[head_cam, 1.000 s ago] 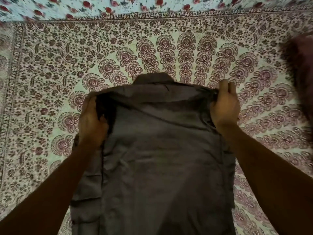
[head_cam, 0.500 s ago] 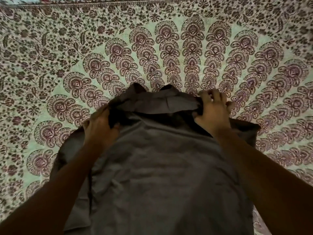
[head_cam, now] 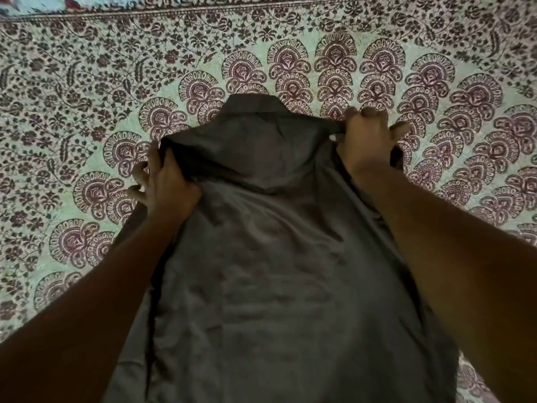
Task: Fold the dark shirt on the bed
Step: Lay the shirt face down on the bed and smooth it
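The 2 bare forearms reach forward from the lower corners. The left hand (head_cam: 170,181) grips the dark shirt (head_cam: 276,271) with curled fingers; the right hand (head_cam: 366,141), farther ahead, pinches its edge, knuckles up.

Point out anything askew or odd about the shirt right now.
The dark shirt sits crooked: the left hand grips its bunched shoulder nearer the camera than the right hand holds the other, so the shoulder line slants. The body is rippled. No damage shows.
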Tool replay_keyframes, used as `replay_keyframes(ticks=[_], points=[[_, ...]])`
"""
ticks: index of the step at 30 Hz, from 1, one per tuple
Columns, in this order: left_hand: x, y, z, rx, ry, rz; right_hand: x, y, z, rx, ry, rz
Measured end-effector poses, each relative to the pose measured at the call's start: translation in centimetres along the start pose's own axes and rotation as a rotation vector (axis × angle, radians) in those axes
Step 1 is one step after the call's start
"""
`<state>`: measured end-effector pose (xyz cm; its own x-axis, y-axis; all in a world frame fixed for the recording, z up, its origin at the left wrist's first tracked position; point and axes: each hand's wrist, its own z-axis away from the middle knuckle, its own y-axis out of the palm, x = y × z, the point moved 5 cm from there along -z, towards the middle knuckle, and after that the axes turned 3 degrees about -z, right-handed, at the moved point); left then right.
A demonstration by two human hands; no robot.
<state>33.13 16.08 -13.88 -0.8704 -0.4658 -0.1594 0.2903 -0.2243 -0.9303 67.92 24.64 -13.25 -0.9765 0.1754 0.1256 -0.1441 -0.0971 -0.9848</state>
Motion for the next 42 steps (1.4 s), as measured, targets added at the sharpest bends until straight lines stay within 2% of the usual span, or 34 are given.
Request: replay_keyframes(ticks=[3, 6, 9, 11, 12, 14, 16, 19, 21, 23, 24, 26, 28, 30, 33, 35, 36, 37, 39, 41, 42], points=[[-0.8, 0.1, 0.6, -0.043, -0.005, -0.049, -0.4, 0.6, 0.4, -0.029, 0.005, 0.067], [-1.8, -0.4, 2.2, -0.205, 0.059, -0.04, 1.0, 0.5, 2.9, -0.149, -0.093, 0.052], [-2.6, 2.0, 4.6, -0.176, 0.334, -0.049, 4.7, 2.4, 7.5, -0.16, -0.459, -0.063], [-2.1, 4.8, 5.3, -0.046, 0.438, -0.129, 6.0, 5.5, 10.4, 0.008, -0.69, -0.064], [-1.5, 5.8, 5.1, -0.009, 0.436, -0.149, 5.8, 7.0, 11.1, 0.084, -0.729, -0.021], [0.1, 6.7, 3.8, 0.0, 0.391, -0.122, 4.0, 8.1, 9.8, 0.093, -0.638, 0.027], [1.6, 6.8, 2.0, 0.017, 0.373, -0.014, 1.6, 8.0, 6.9, 0.061, -0.416, 0.025], [2.1, 6.4, 0.5, 0.07, 0.347, 0.096, -1.1, 7.2, 3.7, 0.104, -0.1, -0.078], [1.4, 6.1, 1.5, 0.036, 0.299, 0.064, 0.3, 6.3, 4.0, 0.048, -0.031, -0.104], [0.1, 6.2, 4.2, -0.039, 0.363, 0.012, 3.9, 5.4, 6.4, -0.067, -0.148, -0.088], [-0.3, 6.6, 5.6, -0.058, 0.43, -0.036, 6.1, 5.6, 8.3, -0.082, -0.29, -0.096], [0.4, 7.8, 7.1, -0.074, 0.482, -0.152, 9.1, 7.4, 12.7, 0.006, -0.627, -0.104], [2.4, 7.9, 6.4, -0.078, 0.427, -0.138, 8.7, 9.1, 14.6, 0.06, -0.819, -0.046], [4.3, 7.6, 5.1, -0.085, 0.41, 0.023, 6.1, 9.7, 12.3, 0.024, -0.757, -0.007], [5.5, 7.7, 4.3, -0.061, 0.414, 0.091, 1.3, 8.3, 6.1, 0.003, -0.374, 0.011], [5.3, 8.0, 4.2, -0.009, 0.395, 0.087, -1.5, 7.3, 3.0, 0.085, -0.134, -0.043], [5.3, 8.1, 4.1, 0.021, 0.387, 0.088, -1.9, 7.0, 2.5, 0.113, -0.078, -0.068], [5.4, 8.1, 3.9, 0.054, 0.378, 0.088, -1.5, 6.6, 2.6, 0.103, -0.073, -0.063], [5.6, 8.0, 3.4, 0.108, 0.36, 0.081, 1.4, 5.6, 4.9, -0.021, -0.152, -0.026], [5.5, 7.8, 3.3, 0.144, 0.344, 0.068, 5.1, 5.7, 10.0, -0.064, -0.303, -0.058], [5.2, 7.6, 3.5, 0.136, 0.343, 0.063, 6.7, 6.4, 13.4, -0.021, -0.408, -0.081]])
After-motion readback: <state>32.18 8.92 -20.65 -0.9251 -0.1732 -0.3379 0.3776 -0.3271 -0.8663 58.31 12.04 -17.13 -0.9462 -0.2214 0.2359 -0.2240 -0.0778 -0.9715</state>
